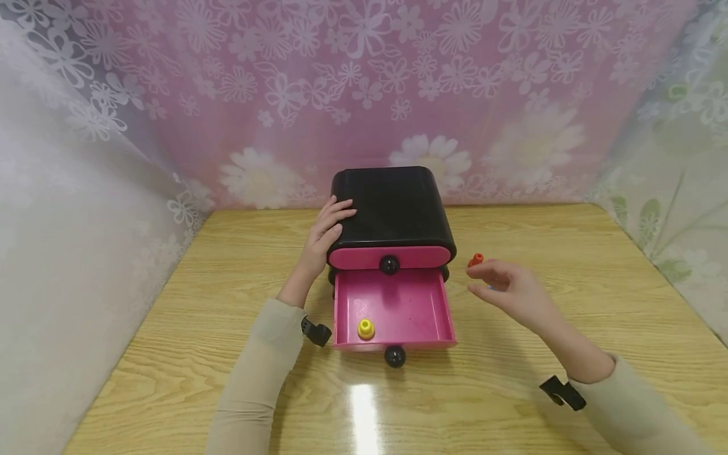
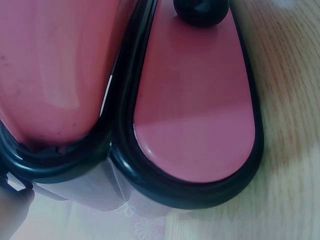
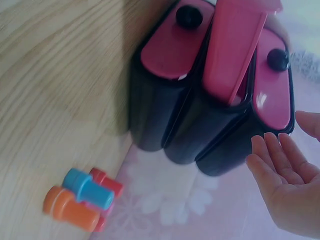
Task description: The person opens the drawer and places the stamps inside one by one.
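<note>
A black cabinet (image 1: 392,205) with pink drawers stands mid-table. Its middle drawer (image 1: 421,316) is pulled out, while the drawers above and below are closed. Inside the pulled-out drawer, near the front left, sits a small yellow stepped plastic piece (image 1: 366,329). My left hand (image 1: 323,237) rests on the cabinet's upper left edge, fingers spread over the top. To the right of the cabinet, my right hand (image 1: 514,294) hovers with relaxed fingers and holds nothing. Near it lie an orange piece (image 3: 72,209), a blue piece (image 3: 88,188), a red piece (image 3: 106,181) and a partly hidden pink one.
The wood-grain table (image 1: 188,354) extends around the cabinet on both sides and in front. Behind it hangs a pink flowered cloth (image 1: 341,114), with pale cloth at the left and right. A round black knob (image 1: 395,356) juts from the pulled-out drawer's front.
</note>
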A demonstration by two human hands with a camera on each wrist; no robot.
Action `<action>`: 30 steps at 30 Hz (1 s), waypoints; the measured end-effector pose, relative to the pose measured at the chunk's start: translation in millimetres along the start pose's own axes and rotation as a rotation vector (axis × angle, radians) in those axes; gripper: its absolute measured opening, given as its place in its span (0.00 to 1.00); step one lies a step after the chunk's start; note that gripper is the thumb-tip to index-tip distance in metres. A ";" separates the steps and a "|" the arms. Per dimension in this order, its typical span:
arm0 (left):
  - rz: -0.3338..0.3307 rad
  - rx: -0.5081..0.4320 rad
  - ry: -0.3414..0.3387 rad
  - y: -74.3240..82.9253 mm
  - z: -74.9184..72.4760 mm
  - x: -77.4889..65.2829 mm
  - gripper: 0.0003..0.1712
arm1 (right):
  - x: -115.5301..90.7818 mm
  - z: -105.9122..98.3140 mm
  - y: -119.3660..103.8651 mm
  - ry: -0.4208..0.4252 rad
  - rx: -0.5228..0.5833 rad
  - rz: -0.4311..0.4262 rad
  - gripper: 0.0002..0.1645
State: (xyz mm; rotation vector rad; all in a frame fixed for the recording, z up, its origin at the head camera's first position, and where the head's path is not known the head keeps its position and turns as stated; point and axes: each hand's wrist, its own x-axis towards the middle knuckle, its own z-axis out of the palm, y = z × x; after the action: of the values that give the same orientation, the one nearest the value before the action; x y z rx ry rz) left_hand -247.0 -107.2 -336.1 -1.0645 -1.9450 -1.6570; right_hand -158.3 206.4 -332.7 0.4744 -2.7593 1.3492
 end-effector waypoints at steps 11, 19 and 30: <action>-0.016 0.001 0.001 0.6 0.8 -0.9 0.18 | -2.2 -22.1 22.2 0.047 -0.090 0.104 0.24; 0.005 -0.011 -0.006 0.8 0.4 -0.1 0.19 | 3.5 -36.1 43.9 0.086 -0.127 0.140 0.24; -0.004 -0.006 -0.004 1.4 0.3 0.3 0.19 | 12.7 -42.6 64.1 0.103 -0.178 0.139 0.25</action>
State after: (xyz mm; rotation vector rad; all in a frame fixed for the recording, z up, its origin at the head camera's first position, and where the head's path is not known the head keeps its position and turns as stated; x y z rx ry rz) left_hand -246.1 -106.7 -335.0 -1.0676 -1.9470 -1.6658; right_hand -193.1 273.2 -353.1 0.2026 -2.8370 1.1014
